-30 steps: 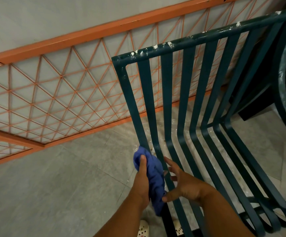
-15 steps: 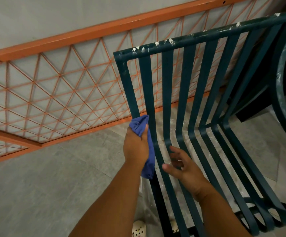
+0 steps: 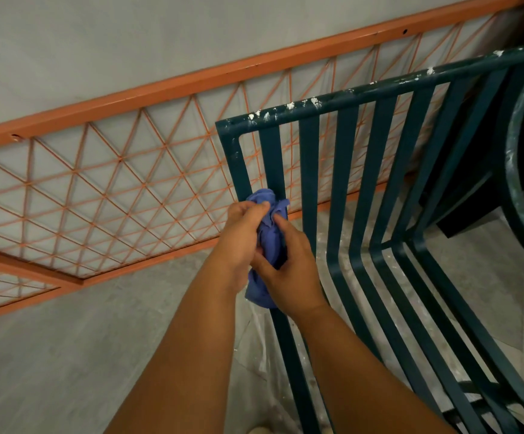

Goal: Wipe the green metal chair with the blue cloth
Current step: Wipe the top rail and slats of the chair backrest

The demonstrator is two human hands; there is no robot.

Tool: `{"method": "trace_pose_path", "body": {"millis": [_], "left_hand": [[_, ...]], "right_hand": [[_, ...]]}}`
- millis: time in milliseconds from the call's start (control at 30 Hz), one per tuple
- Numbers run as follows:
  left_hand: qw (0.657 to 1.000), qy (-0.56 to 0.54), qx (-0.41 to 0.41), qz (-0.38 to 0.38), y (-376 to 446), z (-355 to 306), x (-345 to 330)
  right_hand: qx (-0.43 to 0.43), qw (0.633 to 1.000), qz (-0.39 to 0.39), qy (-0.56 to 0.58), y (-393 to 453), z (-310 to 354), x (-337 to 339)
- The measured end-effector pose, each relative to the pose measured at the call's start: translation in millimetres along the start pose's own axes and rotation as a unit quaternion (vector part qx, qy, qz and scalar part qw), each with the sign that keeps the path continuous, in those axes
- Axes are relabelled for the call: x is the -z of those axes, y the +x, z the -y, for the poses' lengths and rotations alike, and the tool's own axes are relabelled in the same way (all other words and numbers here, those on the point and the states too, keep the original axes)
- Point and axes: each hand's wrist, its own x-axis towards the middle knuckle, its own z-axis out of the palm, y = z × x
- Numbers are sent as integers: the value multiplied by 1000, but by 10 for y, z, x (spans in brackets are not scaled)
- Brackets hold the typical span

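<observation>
both hands bunch a blue cloth against a green chair slat

a person looks down at their two bare arms reaching forward to a green metal chair (image 3: 345,189), whose back is a row of flat upright slats under a top rail flecked with white specks. the blue cloth (image 3: 268,242) is gathered into a long wad lying along one of the leftmost slats, about halfway up the chair back.

the left hand (image 3: 238,242) has its grip closed on the cloth, fingers curled over the upper part of the wad and pinching it near the top. the right hand (image 3: 288,267) also has its grip closed on the cloth, thumb and fingers wrapped around the lower part from the right side. the cloth sits between the two hands, its top frill poking out above the left fingers and its tail hanging below both palms.

holding it this way likely wraps the fabric around the narrow slat so every face gets wiped at once.

behind the chair an orange metal grille (image 3: 104,195) leans against a pale wall. the grey tiled floor (image 3: 66,355) below carries white dust under the seat.
</observation>
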Motion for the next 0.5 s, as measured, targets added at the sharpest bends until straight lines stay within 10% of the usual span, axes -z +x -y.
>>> {"method": "trace_pose_path", "body": {"millis": [367,500], "left_hand": [[936,126,-239,-227,131,-204,114],[964,50,-199,-170,218,-311,165]], "right_hand": [[169,941,-206,-209,388,189,-300],[200,932,-94,-287,394,31,-350]]}}
